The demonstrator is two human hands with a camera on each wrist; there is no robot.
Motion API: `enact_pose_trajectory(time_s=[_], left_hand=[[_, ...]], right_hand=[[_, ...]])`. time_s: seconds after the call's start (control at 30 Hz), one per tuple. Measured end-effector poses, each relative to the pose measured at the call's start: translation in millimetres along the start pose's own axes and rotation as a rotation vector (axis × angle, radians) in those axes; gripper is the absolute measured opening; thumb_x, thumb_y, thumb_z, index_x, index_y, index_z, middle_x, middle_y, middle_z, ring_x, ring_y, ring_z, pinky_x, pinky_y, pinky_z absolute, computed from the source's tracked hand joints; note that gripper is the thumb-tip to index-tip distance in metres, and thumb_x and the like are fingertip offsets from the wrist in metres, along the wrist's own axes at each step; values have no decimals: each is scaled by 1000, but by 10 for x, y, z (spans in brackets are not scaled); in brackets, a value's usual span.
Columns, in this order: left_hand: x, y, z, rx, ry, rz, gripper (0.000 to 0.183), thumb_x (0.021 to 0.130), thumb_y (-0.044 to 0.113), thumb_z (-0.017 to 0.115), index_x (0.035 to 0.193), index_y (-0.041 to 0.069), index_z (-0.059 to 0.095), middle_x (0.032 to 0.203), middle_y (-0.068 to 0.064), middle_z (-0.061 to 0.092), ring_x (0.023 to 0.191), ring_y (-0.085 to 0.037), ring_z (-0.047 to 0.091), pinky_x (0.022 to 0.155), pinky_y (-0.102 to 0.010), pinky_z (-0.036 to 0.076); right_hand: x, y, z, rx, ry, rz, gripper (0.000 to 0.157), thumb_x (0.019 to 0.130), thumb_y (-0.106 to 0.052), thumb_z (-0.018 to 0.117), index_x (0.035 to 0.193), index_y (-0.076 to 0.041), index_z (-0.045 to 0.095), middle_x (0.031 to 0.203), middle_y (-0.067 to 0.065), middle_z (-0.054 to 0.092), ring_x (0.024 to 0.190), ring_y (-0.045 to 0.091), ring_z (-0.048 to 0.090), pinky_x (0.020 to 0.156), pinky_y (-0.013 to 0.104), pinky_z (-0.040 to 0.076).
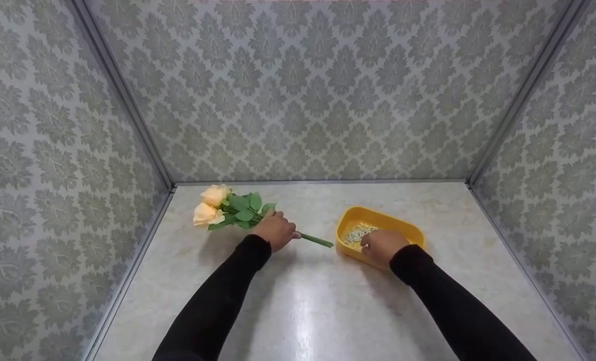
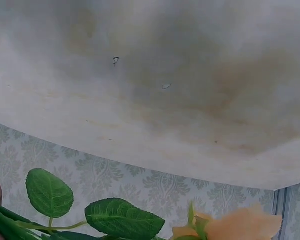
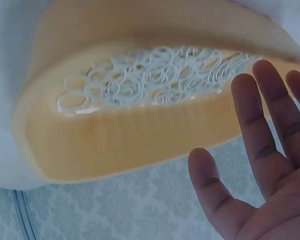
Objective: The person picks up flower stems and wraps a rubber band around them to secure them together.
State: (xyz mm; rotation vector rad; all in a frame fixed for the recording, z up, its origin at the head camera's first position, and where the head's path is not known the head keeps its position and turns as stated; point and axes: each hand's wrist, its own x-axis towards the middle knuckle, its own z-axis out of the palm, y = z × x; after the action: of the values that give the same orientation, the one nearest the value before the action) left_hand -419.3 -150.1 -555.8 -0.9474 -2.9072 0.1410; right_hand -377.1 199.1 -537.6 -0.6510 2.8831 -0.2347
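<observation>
My left hand grips the green stems of a bunch of peach roses, with the blooms pointing left and the stem ends right. In the left wrist view, green leaves and part of a peach bloom show along the lower edge, with a bit of that hand at the left. Over a yellow tray is my right hand. Many thin white rubber bands lie in the tray. The right wrist view shows relaxed, spread fingers beside the bands, holding nothing.
Both things are on a pale, marbled tabletop with a bright reflection in front. Patterned panels with grey frame strips enclose it at the back and both sides. Black sleeves cover both arms.
</observation>
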Motion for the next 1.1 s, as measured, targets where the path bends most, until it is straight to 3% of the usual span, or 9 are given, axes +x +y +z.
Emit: enact_pose_trajectory(time_s=[0.13,0.33,0.47,0.6,0.93,1.0,1.03,1.1], left_hand=[[-38,-23,-14,-47,6,-7,43,116,48,59,99,11,73,84,-13,78,99,-39,68,117,-56,45],[-73,-32,-70,-18,16,16,42,115,49,60,99,13,75,82,-11,77,99,-37,69,125,-58,43],[-112,-43,-111,21,12,10,46,116,51,57,97,13,76,80,-10,75,93,-34,66,111,-49,46],[-132,-53,-138,55,20,29,47,115,51,57,98,13,77,81,-9,76,90,-32,63,96,-44,41],[-172,-98,-90,70,51,56,40,113,45,64,96,11,77,85,-10,77,92,-31,60,95,-45,44],[-184,-107,-83,64,45,47,41,113,45,63,97,11,78,87,-11,78,92,-31,60,94,-45,44],[-190,-110,-81,59,40,43,40,113,45,63,97,11,78,88,-11,79,92,-32,61,94,-45,44],[-199,-115,-81,46,31,33,40,114,45,63,99,11,79,90,-11,80,92,-32,62,94,-45,45]], right_hand=[[30,97,-159,-61,10,-61,18,110,-19,73,118,-9,87,112,8,87,96,25,80,98,50,66],[153,291,-241,-104,-5,-57,21,108,-15,75,122,-6,87,120,14,87,108,37,83,98,57,66],[261,392,-230,-85,-67,-51,25,108,-13,73,128,-3,85,126,18,85,116,41,81,103,57,65],[327,435,-237,-84,-114,-49,25,108,-12,74,128,-1,84,127,19,84,117,41,80,103,57,64],[393,359,-128,-33,-157,-51,20,103,-7,80,121,-3,87,123,16,85,114,39,81,100,54,66],[406,349,-89,-24,-173,-39,16,101,-3,79,114,-4,88,115,12,86,104,32,80,96,50,66],[425,348,-68,-17,-190,-23,12,100,-1,77,105,-4,88,103,8,84,90,27,77,88,45,66],[472,350,-39,-25,-219,-13,15,100,0,75,91,-7,84,85,1,74,73,19,61,76,37,58]])
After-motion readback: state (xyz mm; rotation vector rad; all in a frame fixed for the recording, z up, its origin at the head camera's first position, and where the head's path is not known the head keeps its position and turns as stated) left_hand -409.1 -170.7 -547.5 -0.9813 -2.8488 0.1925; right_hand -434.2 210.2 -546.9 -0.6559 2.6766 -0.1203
